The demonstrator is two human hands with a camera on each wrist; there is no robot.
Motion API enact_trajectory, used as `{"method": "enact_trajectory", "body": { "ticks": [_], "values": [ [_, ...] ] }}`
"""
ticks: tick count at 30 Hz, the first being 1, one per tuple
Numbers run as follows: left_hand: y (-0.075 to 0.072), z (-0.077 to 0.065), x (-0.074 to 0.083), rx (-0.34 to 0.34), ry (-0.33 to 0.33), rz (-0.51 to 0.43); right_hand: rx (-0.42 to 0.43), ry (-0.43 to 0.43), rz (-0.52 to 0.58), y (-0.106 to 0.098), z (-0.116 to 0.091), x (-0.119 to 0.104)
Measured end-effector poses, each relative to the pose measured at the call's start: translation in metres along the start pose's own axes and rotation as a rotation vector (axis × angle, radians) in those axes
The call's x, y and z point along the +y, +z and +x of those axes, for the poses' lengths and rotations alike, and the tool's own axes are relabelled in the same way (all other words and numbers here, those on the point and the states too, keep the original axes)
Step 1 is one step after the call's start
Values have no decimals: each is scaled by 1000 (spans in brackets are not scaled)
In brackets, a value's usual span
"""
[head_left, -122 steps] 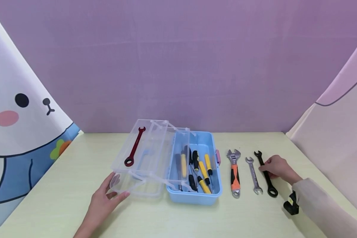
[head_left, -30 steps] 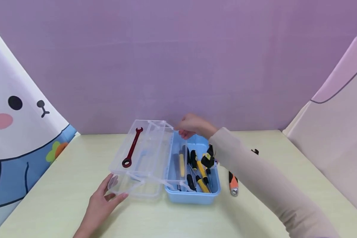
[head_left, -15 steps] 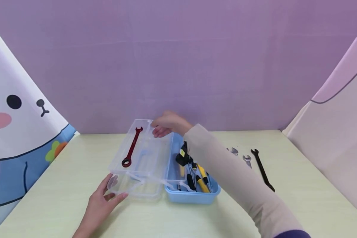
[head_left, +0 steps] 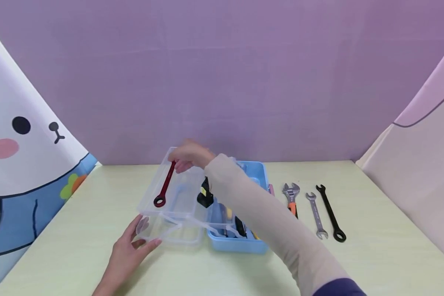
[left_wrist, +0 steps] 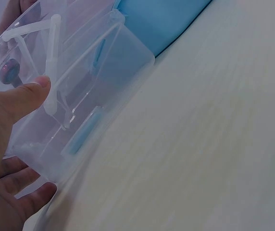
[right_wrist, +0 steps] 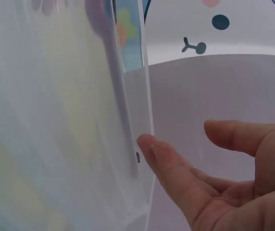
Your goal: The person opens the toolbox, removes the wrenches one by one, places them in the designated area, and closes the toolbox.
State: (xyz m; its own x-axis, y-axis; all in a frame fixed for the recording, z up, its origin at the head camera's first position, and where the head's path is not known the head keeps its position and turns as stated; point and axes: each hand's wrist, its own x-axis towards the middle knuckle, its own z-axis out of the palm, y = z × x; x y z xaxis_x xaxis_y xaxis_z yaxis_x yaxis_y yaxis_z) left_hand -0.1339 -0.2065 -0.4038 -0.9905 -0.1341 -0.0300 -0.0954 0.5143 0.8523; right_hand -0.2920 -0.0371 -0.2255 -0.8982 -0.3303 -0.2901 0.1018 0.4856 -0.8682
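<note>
Left hand (head_left: 126,248) grips, right hand (head_left: 188,155) hovers, both left of the blue toolbox (head_left: 238,246)!
Left fingers hold the clear tray section (head_left: 190,196); the red wrench (head_left: 165,186) lies in it, left of the toolbox; right fingers, parted, hang just beside it; right of the toolbox, three wrenches (head_left: 316,216) on the desk (head_left: 392,250).

The head view is bright, the left wrist view dim.

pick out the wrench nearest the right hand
The red wrench in the clear tray: its far end is by the right hand. The orange-handled wrench, silver wrench and black wrench lie on the table, right of the blue box.
</note>
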Motion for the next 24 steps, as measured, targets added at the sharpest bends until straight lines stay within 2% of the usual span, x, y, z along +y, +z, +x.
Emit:
{"method": "enact_trajectory", "body": {
  "ticks": [5, 9, 13, 20, 24],
  "values": [
    [-5, -2, -4, 2, -10, 17, 96, 45, -66, 18, 4, -6],
    [-9, -4, -7, -9, -57, 62, 143, 99, -163, 31, 8, -12],
    [-10, -4, -8, -12, -65, 71, 148, 117, -257, 40, 13, -16],
    [-8, -4, -8, 1, -40, 54, 139, 129, -331, 46, 19, -14],
    [-9, -5, -9, 7, -42, 67, 100, 142, -355, 50, 22, -11]
  ]
}}
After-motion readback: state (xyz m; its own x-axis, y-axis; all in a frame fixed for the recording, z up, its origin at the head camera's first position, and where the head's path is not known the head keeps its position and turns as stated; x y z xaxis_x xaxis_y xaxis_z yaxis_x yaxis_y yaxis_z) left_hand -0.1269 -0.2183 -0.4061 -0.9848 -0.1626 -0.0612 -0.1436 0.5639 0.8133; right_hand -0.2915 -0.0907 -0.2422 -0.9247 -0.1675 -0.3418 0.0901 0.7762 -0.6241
